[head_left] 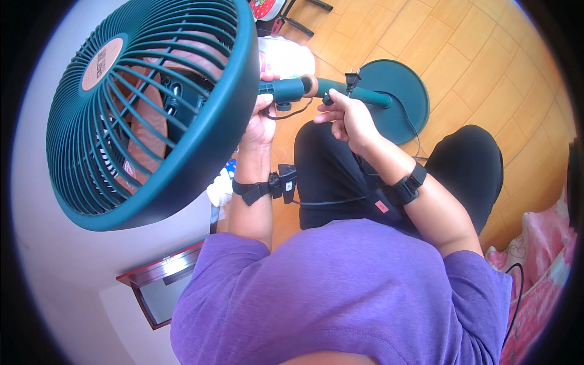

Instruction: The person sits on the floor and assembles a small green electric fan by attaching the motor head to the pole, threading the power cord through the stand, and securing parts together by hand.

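A large dark green fan head [246,79] with a slatted grille and a copper-coloured centre disc [102,63] fills the upper left. Below it, a thick neck piece [286,90] joins the green pole [350,91] at a copper-coloured ring [311,86]. My left hand [261,125] is closed on the neck close behind the fan head, thumb on top. Thumb and finger of my right hand [350,118] pinch a small dark green knob [328,98] beside the pole; the other fingers curl loosely. A black two-pin plug [352,79] lies against the pole, near my right fingertips.
The pole runs to a round green base [395,100] on the wood-look tiled floor [474,67]. A thin cord [415,125] trails across the base. My knees [465,158] flank it. White cloth or bag [295,56] lies behind the neck; pink floral fabric [541,243] is at the right.
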`<state>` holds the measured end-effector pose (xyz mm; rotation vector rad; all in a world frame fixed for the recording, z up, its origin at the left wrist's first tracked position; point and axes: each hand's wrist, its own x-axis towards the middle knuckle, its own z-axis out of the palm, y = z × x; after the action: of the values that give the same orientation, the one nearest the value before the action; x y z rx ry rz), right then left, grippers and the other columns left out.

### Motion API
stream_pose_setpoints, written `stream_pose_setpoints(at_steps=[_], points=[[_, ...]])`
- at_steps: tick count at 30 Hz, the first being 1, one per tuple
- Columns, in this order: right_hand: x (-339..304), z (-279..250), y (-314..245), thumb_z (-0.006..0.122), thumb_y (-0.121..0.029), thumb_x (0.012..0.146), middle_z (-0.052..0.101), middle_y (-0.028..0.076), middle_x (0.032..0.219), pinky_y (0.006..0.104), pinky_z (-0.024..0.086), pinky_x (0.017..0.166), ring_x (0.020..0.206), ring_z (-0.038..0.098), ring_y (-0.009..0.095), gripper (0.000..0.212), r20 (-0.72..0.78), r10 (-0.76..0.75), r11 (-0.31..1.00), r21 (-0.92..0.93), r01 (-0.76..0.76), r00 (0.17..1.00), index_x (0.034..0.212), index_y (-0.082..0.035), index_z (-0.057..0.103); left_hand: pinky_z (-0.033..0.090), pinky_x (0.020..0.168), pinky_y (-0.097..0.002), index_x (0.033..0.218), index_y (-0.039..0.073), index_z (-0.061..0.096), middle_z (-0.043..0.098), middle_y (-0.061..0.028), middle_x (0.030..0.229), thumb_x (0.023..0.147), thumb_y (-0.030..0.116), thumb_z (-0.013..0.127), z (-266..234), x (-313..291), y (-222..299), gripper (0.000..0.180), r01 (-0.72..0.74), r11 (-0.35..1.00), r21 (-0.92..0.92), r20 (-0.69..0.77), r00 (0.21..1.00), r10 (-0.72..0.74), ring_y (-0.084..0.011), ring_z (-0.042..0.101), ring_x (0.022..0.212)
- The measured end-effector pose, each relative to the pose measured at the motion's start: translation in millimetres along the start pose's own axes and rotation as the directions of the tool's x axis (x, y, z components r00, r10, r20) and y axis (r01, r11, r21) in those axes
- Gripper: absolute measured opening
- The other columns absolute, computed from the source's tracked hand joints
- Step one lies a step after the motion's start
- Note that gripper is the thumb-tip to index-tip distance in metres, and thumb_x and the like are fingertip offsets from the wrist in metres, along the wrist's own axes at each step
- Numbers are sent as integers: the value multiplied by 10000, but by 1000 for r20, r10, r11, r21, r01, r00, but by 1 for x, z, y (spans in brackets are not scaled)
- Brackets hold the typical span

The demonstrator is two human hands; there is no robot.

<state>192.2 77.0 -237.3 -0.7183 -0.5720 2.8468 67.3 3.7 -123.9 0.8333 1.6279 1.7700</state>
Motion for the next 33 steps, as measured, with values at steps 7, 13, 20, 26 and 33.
stream_pose_setpoints(at_steps=[7, 13, 20, 26, 33], points=[[0, 2, -1, 590, -277, 846, 620, 113, 748, 192, 246, 367, 401, 362, 61, 288, 45, -128, 989, 78, 124, 991, 835, 9, 559, 429, 947, -431, 925, 5, 549, 573, -125, 930, 602, -10, 545, 23, -5, 4, 324, 18, 990, 137, -94, 996, -5, -282, 568, 972], [1, 14, 5, 709, -138, 734, 561, 32, 638, 209, 274, 393, 434, 390, 63, 211, -61, -203, 979, -2, 203, 977, 740, -39, 522, 403, 973, -444, 972, 11, 540, 575, -133, 966, 620, -20, 557, 12, -8, 12, 354, -21, 992, 123, -8, 1000, 22, -299, 552, 1015], [4, 10, 4, 705, -142, 726, 566, 55, 666, 215, 286, 392, 417, 385, 71, 218, -137, -193, 981, 7, 196, 972, 761, -36, 518, 383, 993, -446, 978, 8, 547, 579, -136, 981, 611, -2, 566, 4, 1, -2, 368, 1, 993, 120, 8, 1000, -2, -297, 540, 1041], [-4, 9, -8, 618, -112, 776, 581, 100, 685, 195, 276, 372, 397, 389, 73, 147, -161, -235, 960, 118, 255, 959, 838, -28, 514, 407, 972, -451, 960, 2, 557, 588, -126, 911, 611, -18, 554, 11, -3, 4, 350, -25, 996, 80, -75, 997, 31, -294, 570, 972], [11, -10, -6, 446, -167, 818, 579, 103, 696, 220, 276, 368, 415, 400, 119, 199, -156, -194, 930, 285, 233, 968, 924, -19, 528, 393, 975, -467, 972, 15, 553, 588, -130, 949, 611, -21, 552, -18, -3, -3, 363, 33, 996, -87, -60, 997, -38, -302, 551, 1013]])
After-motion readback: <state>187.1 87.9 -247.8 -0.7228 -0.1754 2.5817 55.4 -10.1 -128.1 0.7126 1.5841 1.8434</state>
